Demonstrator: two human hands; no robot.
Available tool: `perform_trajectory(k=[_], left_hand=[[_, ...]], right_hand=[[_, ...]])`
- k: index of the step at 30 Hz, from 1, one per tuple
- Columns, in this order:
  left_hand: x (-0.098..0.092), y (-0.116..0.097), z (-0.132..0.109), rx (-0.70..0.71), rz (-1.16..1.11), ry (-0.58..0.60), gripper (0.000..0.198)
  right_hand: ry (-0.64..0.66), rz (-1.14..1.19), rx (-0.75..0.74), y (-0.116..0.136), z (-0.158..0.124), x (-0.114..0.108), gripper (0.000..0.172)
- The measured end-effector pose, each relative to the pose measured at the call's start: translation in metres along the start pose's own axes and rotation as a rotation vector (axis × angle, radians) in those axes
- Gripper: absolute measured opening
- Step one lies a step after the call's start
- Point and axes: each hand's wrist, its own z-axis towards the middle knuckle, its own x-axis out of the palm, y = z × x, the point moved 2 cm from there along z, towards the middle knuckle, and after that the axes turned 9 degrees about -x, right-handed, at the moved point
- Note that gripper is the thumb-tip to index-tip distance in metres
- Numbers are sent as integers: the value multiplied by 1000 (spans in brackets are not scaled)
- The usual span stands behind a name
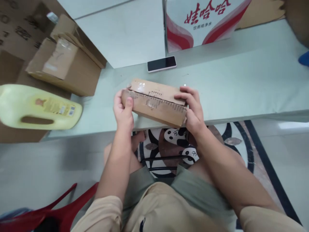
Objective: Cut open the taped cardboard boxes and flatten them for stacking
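A small brown cardboard box [156, 111] is held between my two hands, tilted, over the front edge of the pale green table. Along its upper edge runs a dark seam with torn, rough cardboard beside it, and shiny tape shows on the top face. My left hand [123, 108] grips the left end, thumb on the near side. At the right end, my right hand [193, 108] has its fingers over the top and side. Behind the box a phone [162, 64] with a dark screen lies on the table. Whatever is inside the box is hidden.
A large yellow jug [41, 108] and an open cardboard carton [70, 64] stand at the left. Behind are a white panel [123, 32] and a red-and-white carton [205, 25]. The table [253, 77] stretches right. A red chair [55, 206] is at lower left.
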Motion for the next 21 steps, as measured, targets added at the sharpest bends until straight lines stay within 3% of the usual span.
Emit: perform_trajectory(k=[5, 12, 21], left_hand=[[11, -4, -17, 14, 58, 129, 62], [11, 3, -29, 22, 61, 173, 61], [4, -5, -29, -31, 97, 216, 57]], right_hand=[[-69, -27, 1, -1, -11, -15, 44], [18, -93, -56, 4, -18, -33, 27], [57, -145, -46, 7, -18, -34, 24]])
